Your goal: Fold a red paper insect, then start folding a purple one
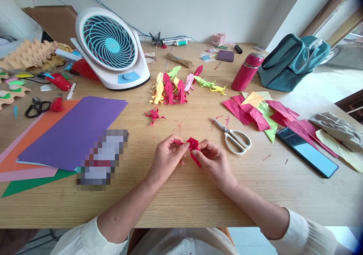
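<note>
Both hands meet over the middle of the table around a small folded piece of red paper (193,143). My left hand (169,155) pinches its left side between thumb and fingers, and a thin red point sticks out there. With thumb and forefinger, my right hand (213,160) grips the right side; a strip of the paper hangs down between the hands. Past them lies a red folded paper figure (155,115) with thin limbs. Behind it several folded paper figures (168,90) in red, yellow, pink and green are grouped. White-handled scissors (237,141) rest right of my right hand.
A white fan (109,45) stands at the back left. Coloured paper sheets (73,130) and a blurred phone-like object (103,158) lie left. Creased paper pieces (246,111), a phone (307,152), a red flask (247,71) and a teal bag (289,66) are on the right.
</note>
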Tool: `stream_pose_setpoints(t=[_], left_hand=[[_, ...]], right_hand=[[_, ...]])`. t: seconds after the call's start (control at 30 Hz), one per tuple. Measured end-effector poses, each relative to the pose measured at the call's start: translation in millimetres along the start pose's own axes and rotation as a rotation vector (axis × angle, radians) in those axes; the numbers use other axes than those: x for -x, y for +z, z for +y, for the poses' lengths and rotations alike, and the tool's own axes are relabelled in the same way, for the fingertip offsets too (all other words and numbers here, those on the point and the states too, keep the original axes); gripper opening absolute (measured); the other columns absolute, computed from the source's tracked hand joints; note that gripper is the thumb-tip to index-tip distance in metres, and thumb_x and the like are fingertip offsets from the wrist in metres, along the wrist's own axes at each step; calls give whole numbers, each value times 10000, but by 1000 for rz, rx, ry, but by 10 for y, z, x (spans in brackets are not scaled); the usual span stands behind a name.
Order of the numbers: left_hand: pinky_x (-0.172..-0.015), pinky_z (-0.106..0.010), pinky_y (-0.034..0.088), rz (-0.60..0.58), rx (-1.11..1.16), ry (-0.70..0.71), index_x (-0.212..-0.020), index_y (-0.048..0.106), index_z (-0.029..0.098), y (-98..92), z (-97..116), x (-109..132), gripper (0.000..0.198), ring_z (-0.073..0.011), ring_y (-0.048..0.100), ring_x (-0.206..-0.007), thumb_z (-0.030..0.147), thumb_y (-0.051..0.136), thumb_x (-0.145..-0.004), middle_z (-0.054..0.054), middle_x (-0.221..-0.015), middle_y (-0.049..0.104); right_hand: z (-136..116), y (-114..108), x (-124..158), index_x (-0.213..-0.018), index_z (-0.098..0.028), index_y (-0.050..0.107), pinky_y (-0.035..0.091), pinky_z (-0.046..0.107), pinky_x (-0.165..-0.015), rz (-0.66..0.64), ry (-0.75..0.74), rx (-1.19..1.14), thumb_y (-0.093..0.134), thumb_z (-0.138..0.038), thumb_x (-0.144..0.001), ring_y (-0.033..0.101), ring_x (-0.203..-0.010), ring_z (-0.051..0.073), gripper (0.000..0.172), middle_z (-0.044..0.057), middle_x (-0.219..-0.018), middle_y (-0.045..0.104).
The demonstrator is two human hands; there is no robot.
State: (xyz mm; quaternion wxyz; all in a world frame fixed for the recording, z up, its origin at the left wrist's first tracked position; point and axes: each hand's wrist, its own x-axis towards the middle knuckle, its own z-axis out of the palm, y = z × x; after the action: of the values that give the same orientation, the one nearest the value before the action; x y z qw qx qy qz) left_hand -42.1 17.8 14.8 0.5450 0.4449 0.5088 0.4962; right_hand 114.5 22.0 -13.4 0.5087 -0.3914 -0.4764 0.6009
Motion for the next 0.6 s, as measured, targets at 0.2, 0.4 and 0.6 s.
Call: stream_pose_setpoints(t=[0.2, 0.4, 0.6], left_hand=[[-502, -186, 542, -47, 67, -21, -798, 648, 166, 28, 7, 1, 316, -134, 645, -709, 453, 781, -787, -12, -756, 672], [-592, -226, 599, -33, 60, -31, -775, 644, 164, 9, 17, -16, 333, -131, 683, -670, 454, 807, -761, -2, -726, 693], [-690, -241, 618, -5, 188, -114, -715, 633, 152, 53, 22, -14, 358, -112, 695, -661, 415, 872, -673, 12, -694, 693]], right_hand=[[-14, 11, 2, -810, -225, 676, 458, 278, -669, 1, -1, -52, 811, -404, -794, 576, -718, 143, 225, 5, -782, 662], [-79, 9, -28, -784, -222, 667, 485, 263, -666, -20, 204, -192, 864, -421, -711, 602, -715, 140, 290, 2, -798, 685], [-123, -16, -46, -761, -224, 647, 504, 246, -661, -5, 316, -278, 900, -402, -662, 619, -716, 137, 325, 1, -806, 688]])
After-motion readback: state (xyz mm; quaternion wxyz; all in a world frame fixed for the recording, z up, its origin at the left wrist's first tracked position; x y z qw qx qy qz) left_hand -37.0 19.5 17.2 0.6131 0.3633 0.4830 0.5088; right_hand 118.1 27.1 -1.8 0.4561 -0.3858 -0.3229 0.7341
